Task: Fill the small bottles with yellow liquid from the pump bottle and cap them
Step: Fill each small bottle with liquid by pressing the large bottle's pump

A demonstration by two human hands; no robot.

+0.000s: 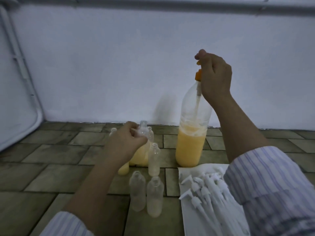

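Fingers of your right hand (215,79) curl round the orange pump head (198,74) atop the tall pump bottle (191,137), far right of the small bottles (154,195). Your left hand (125,142) grips one small bottle (147,133), tilted, among them.

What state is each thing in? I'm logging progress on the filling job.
Pump bottle: upright, about half full of yellow liquid.
Right hand: grips the orange pump head.
Left hand: holds a small bottle, empty.
Front small bottles: upright, uncapped, empty.
White pump caps: loose on paper.
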